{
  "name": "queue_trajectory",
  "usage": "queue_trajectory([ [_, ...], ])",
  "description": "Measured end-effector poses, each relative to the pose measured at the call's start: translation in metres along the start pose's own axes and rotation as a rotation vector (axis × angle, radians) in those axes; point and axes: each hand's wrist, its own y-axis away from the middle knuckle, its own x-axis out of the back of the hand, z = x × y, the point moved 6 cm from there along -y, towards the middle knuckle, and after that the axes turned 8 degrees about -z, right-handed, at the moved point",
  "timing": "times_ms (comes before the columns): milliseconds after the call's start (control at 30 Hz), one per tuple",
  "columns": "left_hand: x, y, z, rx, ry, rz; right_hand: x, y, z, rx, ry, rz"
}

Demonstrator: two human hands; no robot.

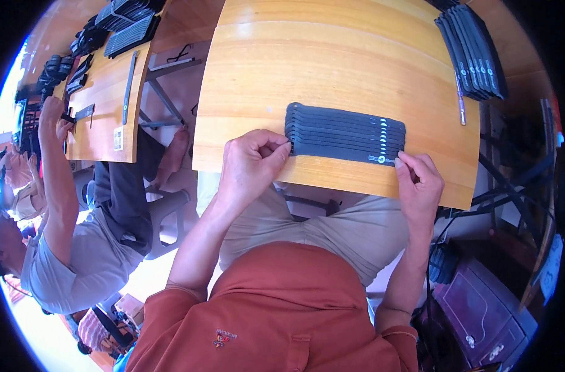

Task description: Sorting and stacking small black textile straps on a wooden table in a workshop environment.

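Observation:
In front of me a row of dark grey fabric strips [341,131] lies overlapped on the wooden table [264,68]. Each strip carries a small pale mark toward its right end, and together the marks make a line. My left hand [252,160] is closed in a pinch at the left end of the nearest strip. At the opposite end, my right hand [421,180] pinches that strip's right corner between thumb and fingers. The strip lies flat along the table's near edge, stretched between both hands.
More dark strips [471,53] are fanned at the table's far right, beside a thin screwdriver-like tool [461,102]. To the left, a seated person [84,248] works at another table [112,93] holding dark strips. A purple cabinet [481,310] stands low on the right.

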Motion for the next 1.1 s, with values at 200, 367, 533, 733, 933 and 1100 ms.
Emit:
queue_trajectory([
  [200, -0.001, -0.001, 0.000, 0.006, 0.002, -0.003, 0.000, -0.001, 0.004, -0.025, -0.042, -0.016],
  [367, 0.000, 0.001, 0.004, -0.014, -0.048, 0.014, -0.001, -0.001, 0.005, -0.014, -0.061, -0.011],
  [533, -0.001, 0.001, 0.005, -0.005, -0.055, 0.012, 0.001, 0.000, 0.003, -0.015, -0.035, -0.008],
  [733, 0.000, 0.003, 0.013, -0.070, -0.176, 0.037, 0.002, 0.000, -0.002, 0.012, -0.001, 0.000],
  [933, 0.000, 0.001, 0.012, -0.073, -0.175, 0.007, 0.002, 0.002, -0.011, 0.095, 0.105, 0.017],
  [1100, 0.001, 0.004, 0.012, -0.121, -0.184, 0.038, 0.000, 0.002, -0.016, 0.109, 0.134, 0.017],
])
